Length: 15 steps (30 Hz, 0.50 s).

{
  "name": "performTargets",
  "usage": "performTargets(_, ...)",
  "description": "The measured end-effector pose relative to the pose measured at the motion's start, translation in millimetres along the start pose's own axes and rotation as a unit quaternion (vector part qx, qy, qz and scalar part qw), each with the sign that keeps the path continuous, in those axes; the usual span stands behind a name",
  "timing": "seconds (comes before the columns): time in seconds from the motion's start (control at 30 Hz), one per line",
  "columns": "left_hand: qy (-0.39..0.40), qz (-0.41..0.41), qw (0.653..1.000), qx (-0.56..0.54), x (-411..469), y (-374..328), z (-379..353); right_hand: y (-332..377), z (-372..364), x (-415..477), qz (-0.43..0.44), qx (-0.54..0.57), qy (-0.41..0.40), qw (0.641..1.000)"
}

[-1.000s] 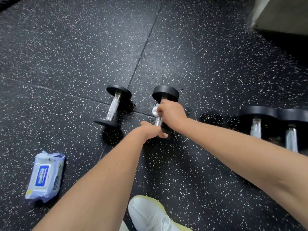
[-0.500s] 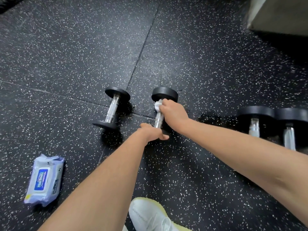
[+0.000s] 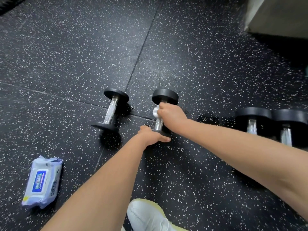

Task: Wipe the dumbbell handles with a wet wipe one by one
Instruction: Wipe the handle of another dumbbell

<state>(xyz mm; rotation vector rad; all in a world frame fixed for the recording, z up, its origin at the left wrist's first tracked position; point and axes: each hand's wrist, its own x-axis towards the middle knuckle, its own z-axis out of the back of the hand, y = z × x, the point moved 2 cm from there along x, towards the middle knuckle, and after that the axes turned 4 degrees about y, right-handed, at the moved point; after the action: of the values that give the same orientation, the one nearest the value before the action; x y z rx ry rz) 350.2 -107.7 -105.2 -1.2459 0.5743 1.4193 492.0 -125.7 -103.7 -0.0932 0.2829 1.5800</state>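
Fingers (image 3: 162, 110) of right hand (image 3: 171, 115) wrapping white wet wipe (image 3: 155, 112) round chrome dumbbell handle (image 3: 159, 125), left hand (image 3: 150, 136) gripping black plate (image 3: 158, 130)

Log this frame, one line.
right hand: wet wipe gripped round dumbbell handle | left hand: holds its near plate | left dumbbell: untouched

- Middle dumbbell (image 3: 165, 97): black round plates, chrome handle, lying on its side.
- Wet wipe (image 3: 155, 111): white, bunched on the middle dumbbell's handle, near the far plate.
- Left dumbbell (image 3: 110, 110): same kind, near the middle dumbbell, roughly parallel.
- Right dumbbells (image 3: 253, 114): two, side by side, well apart from the middle dumbbell.
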Motion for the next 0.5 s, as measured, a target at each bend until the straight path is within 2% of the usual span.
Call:
performTargets(0.07, 0.010, 0.003, 1.000, -0.018, 1, 0, 2, 5, -2, -10, 0.050, 0.007, 0.018, 0.999)
performTargets(0.13, 0.027, 0.005, 0.999, -0.022, 0, -1, 3, 1, 0, -9, 0.052, 0.009, 0.017, 0.998)
performTargets(0.3, 0.023, 0.005, 1.000, -0.007, -5, -5, 4, -16, 8, 14, -0.057, 0.032, -0.014, 0.998)
performTargets(0.37, 0.025, -0.001, 1.000, 0.000, -6, -6, 2, -16, 5, 12, -0.072, 0.041, -0.023, 0.996)
performTargets(0.5, 0.027, 0.001, 1.000, -0.001, -2, -7, -1, -8, -1, -9, 0.012, 0.051, -0.012, 0.999)
